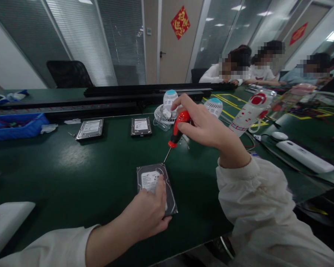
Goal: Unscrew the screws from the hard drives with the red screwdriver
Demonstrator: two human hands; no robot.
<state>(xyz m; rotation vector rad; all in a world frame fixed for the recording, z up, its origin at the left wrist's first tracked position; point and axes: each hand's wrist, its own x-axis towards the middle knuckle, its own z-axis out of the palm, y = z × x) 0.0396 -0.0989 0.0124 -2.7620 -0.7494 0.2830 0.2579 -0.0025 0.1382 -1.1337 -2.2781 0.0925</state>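
Note:
A hard drive with a white label lies on the dark green table, near its front edge. My left hand rests on the drive's lower part, with a finger stretched over the label and the thumb by the near edge. My right hand is wrapped round the handle of a red and black screwdriver. The shaft slants down, and its tip is at the drive's far right corner. Several tiny screws lie behind the drive, to the right of the screwdriver.
Two more hard drives lie farther back. A blue tray is at the left, with small white fans behind my right hand. A clear bottle, a white power strip and cables are at the right. People sit at the back right.

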